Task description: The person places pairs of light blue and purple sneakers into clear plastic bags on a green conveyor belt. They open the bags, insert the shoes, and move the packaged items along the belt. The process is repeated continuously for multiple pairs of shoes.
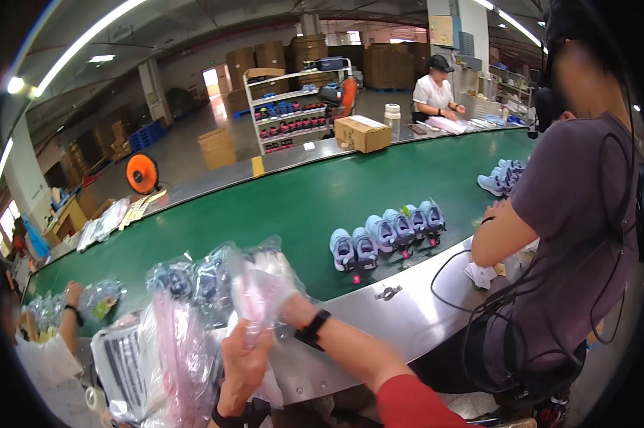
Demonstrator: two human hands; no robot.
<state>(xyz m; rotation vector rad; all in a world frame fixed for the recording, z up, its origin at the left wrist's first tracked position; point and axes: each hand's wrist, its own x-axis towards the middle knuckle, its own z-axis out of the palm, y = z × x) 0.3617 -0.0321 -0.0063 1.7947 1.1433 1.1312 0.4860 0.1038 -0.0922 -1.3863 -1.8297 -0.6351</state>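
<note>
My left hand [242, 357] is closed on the edge of a clear plastic bag [254, 296] with a pinkish tint, held up over the near edge of the belt. My right hand [293, 303] reaches into or behind this bag; plastic and blur hide its fingers. Just beyond lie bagged light blue shoes [176, 278] on the green conveyor belt [286, 200]. Beside my left hand, a stack of empty clear bags [179, 349] with pink edges spreads over the metal ledge. Several unbagged light blue sneakers [382, 232] stand in a row to the right.
A co-worker in a purple shirt [579, 214] stands close on my right, beside more sneakers [504, 175]. On the left another person's hand [72, 294] is among bagged shoes [101, 296]. Across the belt are a cardboard box [365, 133], a white bottle [392, 118] and an orange fan [142, 173].
</note>
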